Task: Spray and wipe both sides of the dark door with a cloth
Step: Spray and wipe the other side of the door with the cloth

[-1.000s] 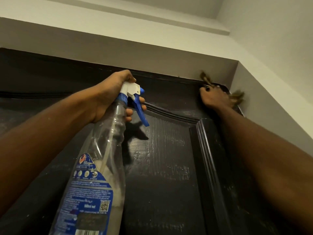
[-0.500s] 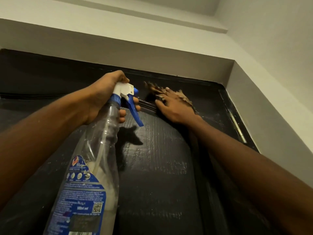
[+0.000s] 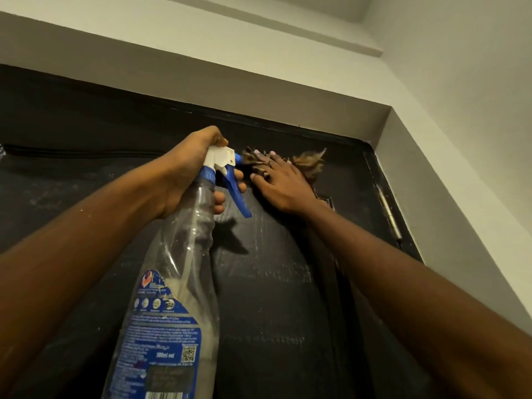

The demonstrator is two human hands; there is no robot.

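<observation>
Streaked dark door (image 3: 273,283) | left grip (image 3: 190,171) clamps bottle (image 3: 184,269) | right grip (image 3: 283,182) flat on cloth (image 3: 309,165)

The cloth (image 3: 309,166) lies mostly hidden under the right hand (image 3: 280,186), its fringe at two o'clock blurred, while the spray bottle (image 3: 185,266) loses its base past the edge at seven o'clock, its label (image 3: 161,335) print unreadably small.

A pale plastered lintel (image 3: 201,82) runs across the top, stepping up to a ceiling ledge (image 3: 259,27) above. A plain white wall (image 3: 460,125) fills the right side, with a metal hinge (image 3: 389,211) just left of it.
</observation>
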